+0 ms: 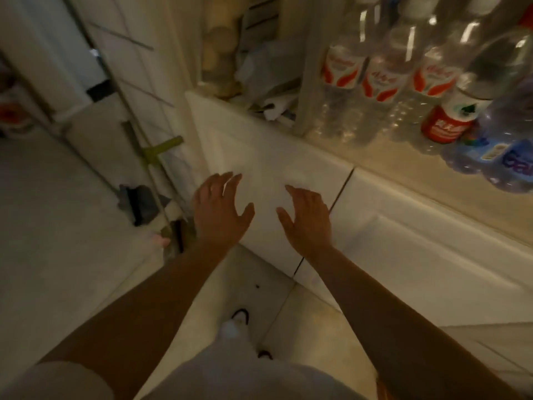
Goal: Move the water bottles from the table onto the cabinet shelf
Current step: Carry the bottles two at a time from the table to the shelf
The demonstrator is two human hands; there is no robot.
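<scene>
- The water bottles (383, 82) stand upright in a tight row on the cabinet shelf (403, 166), at the upper right of the view; they are clear plastic with ribbed lower bodies and white labels bearing orange-red flame shapes.
- Just right of them stands a bottle with a red label (444, 125), and at the far right edge a shrink-wrapped pack of bottles (496, 166) with blue labels sits at the shelf's front lip.
- A white vertical divider (308, 82) closes the row's left side; beyond it lies a heap of crumpled papers (268, 90), too blurred to sort.
- The left hand (219, 209) is held in the air before the white cabinet doors (274, 180) below the shelf, fingers spread and relaxed, holding nothing.
- The right hand (308, 217) hangs beside it, near but apart, likewise slack-fingered and empty.
- A dark seam between the two doors runs past the right hand.
- Bare shelf front shows below the row of bottles; the tiled floor (57, 226) lies open to the left.
</scene>
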